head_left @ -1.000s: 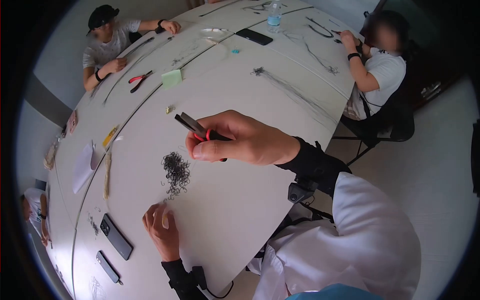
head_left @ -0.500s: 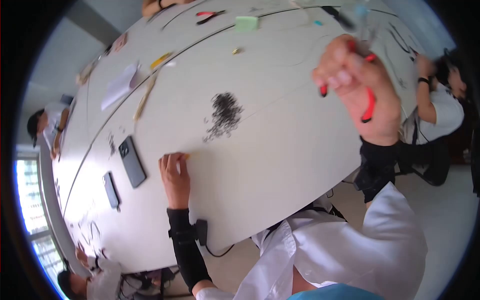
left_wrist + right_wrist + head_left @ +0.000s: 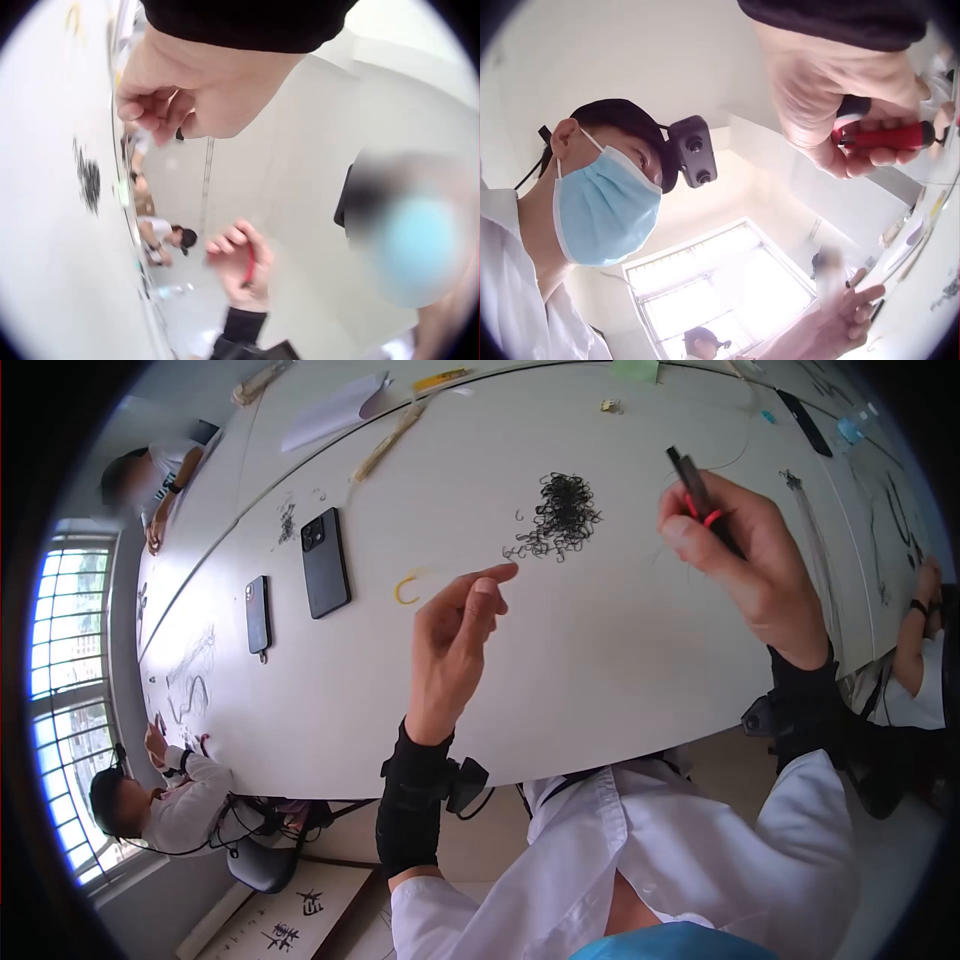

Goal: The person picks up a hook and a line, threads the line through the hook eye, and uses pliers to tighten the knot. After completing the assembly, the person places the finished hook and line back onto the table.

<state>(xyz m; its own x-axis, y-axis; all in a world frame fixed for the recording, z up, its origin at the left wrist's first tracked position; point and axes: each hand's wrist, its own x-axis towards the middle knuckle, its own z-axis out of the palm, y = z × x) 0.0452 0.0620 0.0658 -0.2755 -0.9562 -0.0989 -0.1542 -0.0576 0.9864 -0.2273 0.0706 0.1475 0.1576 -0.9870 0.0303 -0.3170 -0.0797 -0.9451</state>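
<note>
My right hand (image 3: 755,565) grips pliers (image 3: 692,482) with red and black handles, held up over the table at the right, their jaws pointing up and away. In the right wrist view, the fingers wrap round the red handle (image 3: 889,139). My left hand (image 3: 452,640) is over the table at the centre-left, index finger extended and thumb close to it, with nothing visible between them. Just beyond its fingertips lies a pile of small black hooked pieces (image 3: 565,515). A curved yellow strip (image 3: 406,590) lies on the table left of that hand.
Two dark phones (image 3: 326,565) lie on the left, near small scattered black pieces. Farther back are a pale bundle (image 3: 388,444), white paper (image 3: 335,408), a small gold item (image 3: 610,406) and a green note (image 3: 635,370). Other people sit round the table.
The view has swung left. My right hand has turned, with the plier jaws again showing in front. The yellow strip, earlier at my left fingertips, now lies apart from them.
</note>
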